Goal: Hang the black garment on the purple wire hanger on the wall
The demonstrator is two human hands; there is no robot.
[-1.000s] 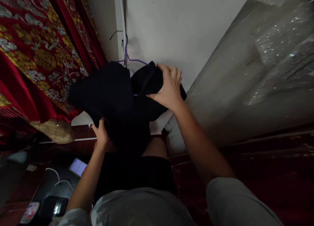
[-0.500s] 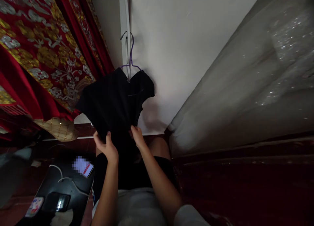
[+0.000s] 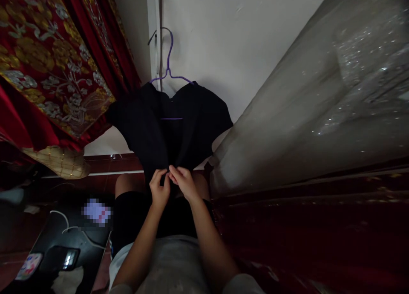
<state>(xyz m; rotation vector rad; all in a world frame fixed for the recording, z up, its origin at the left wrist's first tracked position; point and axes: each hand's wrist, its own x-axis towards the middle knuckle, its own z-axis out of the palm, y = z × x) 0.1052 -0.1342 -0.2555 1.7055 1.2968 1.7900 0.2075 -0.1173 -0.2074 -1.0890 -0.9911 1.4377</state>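
Head view: left hand [image 3: 159,191] and right hand [image 3: 183,184] meet fingertip to fingertip, both pinching the front of a black garment [image 3: 169,125] at mid-height. Garment hangs on a purple hanger [image 3: 168,68] against the white wall [image 3: 230,38], between red patterned curtain [image 3: 54,59] and grey glittery fabric [image 3: 319,98].

The one view rides on the person's head and looks forward and steeply down along both forearms, close to the left hand [image 3: 159,191] and right hand [image 3: 183,184]. It faces a white plastered wall [image 3: 223,38], where a black short-sleeved garment [image 3: 191,123] hangs on a purple wire hanger [image 3: 169,70]. The wide lens bends the edges.
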